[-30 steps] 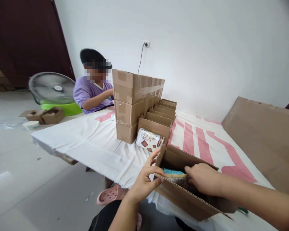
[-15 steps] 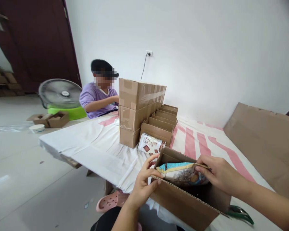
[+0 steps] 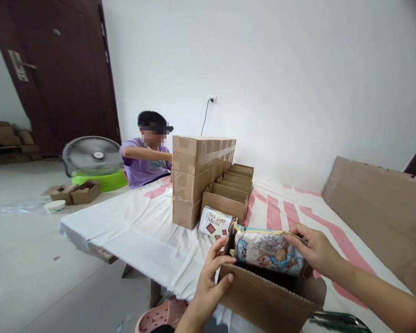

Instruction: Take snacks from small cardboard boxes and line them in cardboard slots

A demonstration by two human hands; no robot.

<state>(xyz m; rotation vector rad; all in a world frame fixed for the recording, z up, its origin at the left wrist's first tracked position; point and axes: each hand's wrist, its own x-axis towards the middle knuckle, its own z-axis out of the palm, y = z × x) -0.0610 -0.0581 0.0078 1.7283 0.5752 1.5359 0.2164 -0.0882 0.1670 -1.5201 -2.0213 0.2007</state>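
An open cardboard box (image 3: 263, 296) stands at the near edge of the table. My left hand (image 3: 210, 280) grips its left end, thumb on the near wall and fingers over the corner. My right hand (image 3: 317, 249) pinches the top right corner of a printed food pouch (image 3: 270, 249), white with blue and yellow edging and a picture on its front. The pouch is tilted in the box's opening, its lower part hidden behind the near wall. Just beyond the box lies a white "Su·per Meal" package (image 3: 215, 222).
Taped cartons (image 3: 185, 185) are stacked on the table, with a row of open boxes (image 3: 234, 185) beside them. A green-handled tool (image 3: 339, 320) lies at lower right. Beyond the stack sits a person in purple (image 3: 138, 162), near a fan (image 3: 95, 157). A large cardboard sheet (image 3: 377, 217) leans right.
The pouch has risen and turned in the box, showing more of its front. The view has tilted up, so the background sits lower. The other person's arm is raised higher.
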